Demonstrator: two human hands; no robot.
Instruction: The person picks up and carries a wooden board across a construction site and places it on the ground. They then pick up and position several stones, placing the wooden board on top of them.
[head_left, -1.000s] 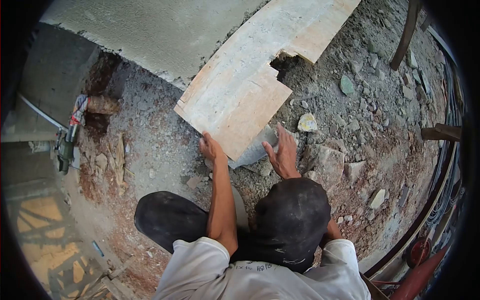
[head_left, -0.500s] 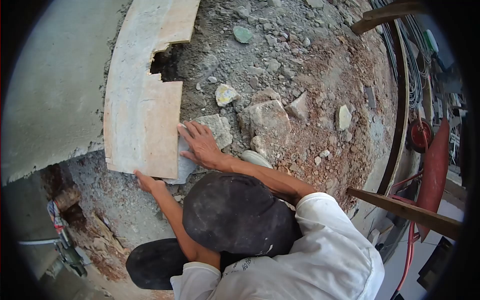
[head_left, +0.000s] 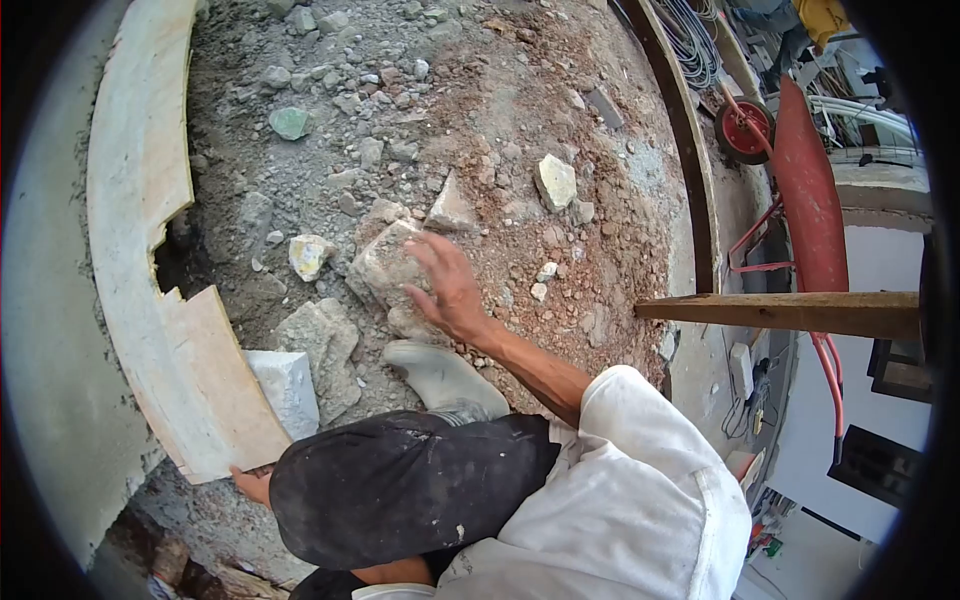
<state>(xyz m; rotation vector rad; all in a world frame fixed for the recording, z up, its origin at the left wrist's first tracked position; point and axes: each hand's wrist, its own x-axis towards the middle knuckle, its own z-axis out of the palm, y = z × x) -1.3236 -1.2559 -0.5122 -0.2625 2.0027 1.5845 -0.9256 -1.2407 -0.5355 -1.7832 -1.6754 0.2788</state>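
My right hand (head_left: pixel 452 292) reaches out over the rubble and lies on a rough grey stone (head_left: pixel 383 262), fingers curved over its right edge. The stone rests on the ground. My left hand (head_left: pixel 250 484) is mostly hidden behind my dark-trousered knee (head_left: pixel 400 490). Its visible part touches the near end of a long curved wooden board (head_left: pixel 140 200), which stands on edge along the concrete wall (head_left: pixel 40 350). A pale grey block (head_left: pixel 288 385) sits against the board's inner side, close to a larger flat stone (head_left: pixel 322 340).
Loose stones and reddish dirt cover the ground, among them a yellowish stone (head_left: pixel 307 253), a green one (head_left: pixel 290 122) and a pale one (head_left: pixel 556 182). My boot (head_left: pixel 445 378) stands in the rubble. A curved metal rim (head_left: pixel 680 130), a wooden beam (head_left: pixel 790 312) and a red wheelbarrow (head_left: pixel 800 190) lie to the right.
My view has swung right. My right hand left the grey block by the board and moved out onto a stone in the rubble. My left hand stays at the board's end.
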